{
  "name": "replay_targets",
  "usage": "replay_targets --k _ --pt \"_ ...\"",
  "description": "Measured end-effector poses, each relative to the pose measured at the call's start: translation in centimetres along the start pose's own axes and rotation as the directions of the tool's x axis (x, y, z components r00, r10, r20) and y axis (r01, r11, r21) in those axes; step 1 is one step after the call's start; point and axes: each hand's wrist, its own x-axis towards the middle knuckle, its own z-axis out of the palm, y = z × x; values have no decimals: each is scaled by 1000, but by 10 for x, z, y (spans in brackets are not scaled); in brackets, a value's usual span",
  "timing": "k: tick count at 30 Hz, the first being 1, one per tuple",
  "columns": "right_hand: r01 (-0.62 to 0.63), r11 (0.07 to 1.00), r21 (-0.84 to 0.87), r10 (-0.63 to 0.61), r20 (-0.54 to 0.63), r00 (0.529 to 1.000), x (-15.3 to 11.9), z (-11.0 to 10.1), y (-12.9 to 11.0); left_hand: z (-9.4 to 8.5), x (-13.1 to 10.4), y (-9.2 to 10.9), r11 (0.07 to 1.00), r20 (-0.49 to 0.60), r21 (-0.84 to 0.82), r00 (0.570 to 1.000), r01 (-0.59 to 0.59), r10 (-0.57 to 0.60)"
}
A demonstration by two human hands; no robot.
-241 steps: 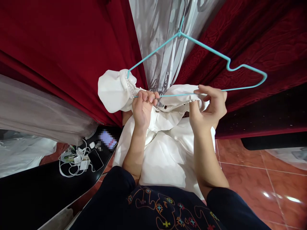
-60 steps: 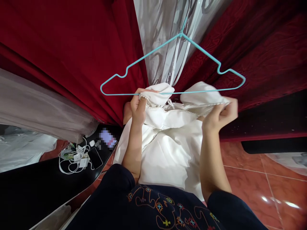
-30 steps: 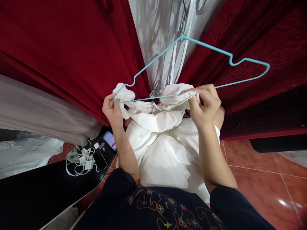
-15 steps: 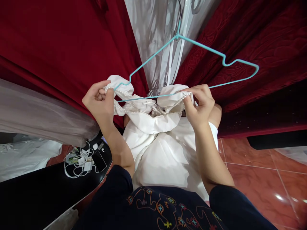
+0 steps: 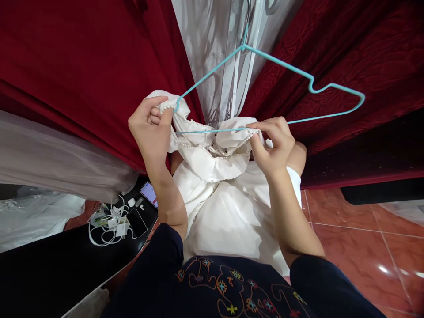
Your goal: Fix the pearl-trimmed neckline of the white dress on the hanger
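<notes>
A white dress (image 5: 225, 216) with a pearl-trimmed, ruffled neckline lies across my lap. My left hand (image 5: 152, 123) pinches the pearl edge of its left shoulder piece, which sits around the left end of a light blue hanger (image 5: 278, 62). Closed on the pearl edge of the other shoulder piece, my right hand (image 5: 273, 143) is close to the hanger's bottom bar. The hanger's right arm sticks out bare beyond that hand, its notch exposed. At the top, the hanger's hook meets a metal piece; how they join is hard to make out.
Red curtains (image 5: 82, 66) hang on both sides, with sheer whitish fabric (image 5: 202, 44) between them. On a black bench (image 5: 66, 265) at left lie tangled white cables (image 5: 106, 229), a dark phone (image 5: 136, 223) and a lit phone (image 5: 149, 193). Reddish tiles (image 5: 357, 247) cover the floor.
My left hand has moved right and up, drawing the left shoulder piece further along the hanger. The hanger has shifted slightly. My right hand has barely moved. More of the lit phone shows.
</notes>
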Motion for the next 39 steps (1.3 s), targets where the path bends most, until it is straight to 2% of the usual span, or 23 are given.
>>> replay_targets --k 4,8,10,12,13,14,16,17,18,19,21,23,24,27,30,32,35,39 --pt "2 1000 9 -2 3 1000 0 -2 3 5 -7 -1 1000 51 -16 999 17 -16" --pt "-12 1000 -25 12 8 1000 -2 1 5 5 -28 3 993 96 -113 995 30 -19" --pt "-9 1000 -20 9 5 1000 -3 3 6 5 -44 4 984 135 -164 990 73 -51" --pt "11 1000 7 -10 -8 1000 -3 4 6 5 -59 1 967 247 -181 960 178 -131" --pt "29 999 27 -28 -19 999 -4 5 6 6 -66 -2 954 348 -158 919 254 -187" --pt "49 998 46 -48 -31 998 -4 5 6 7 -71 -5 937 465 -112 850 332 -246" --pt "77 994 73 -73 -48 996 -5 6 6 14 -79 -11 897 653 -2 680 442 -333" --pt "80 994 77 -76 -52 996 -5 6 6 19 -82 -14 876 694 19 625 481 -358" --pt "76 994 74 -72 -51 996 -5 7 5 25 -84 -15 847 708 -5 600 531 -372" --pt "68 996 63 -65 -49 997 -6 7 5 32 -85 -15 802 704 -76 602 592 -377" --pt "56 998 24 -55 -46 997 -5 8 4 46 -88 -13 643 665 -314 645 699 -376" --pt "75 997 -15 -76 -54 996 -4 8 3 57 -89 -9 472 609 -519 696 713 -380" --pt "91 995 -26 -93 -59 994 -4 8 2 60 -90 -7 432 573 -580 723 690 -385" --pt "112 993 -43 -114 -48 992 -4 7 0 63 -93 -5 464 472 -640 790 612 -391" --pt "120 990 -77 -125 -70 990 -11 7 -2 63 -95 -4 520 415 -647 830 557 -372" --pt "140 984 -111 -157 -168 973 -21 6 0 65 -96 -3 532 388 -655 843 537 -372" --pt "128 981 -145 -174 -370 913 -29 1 13 68 -96 -2 534 360 -672 856 514 -371" --pt "11 1000 -10 -15 -496 868 -8 -26 52 66 -91 -3 538 329 -700 881 469 -340"
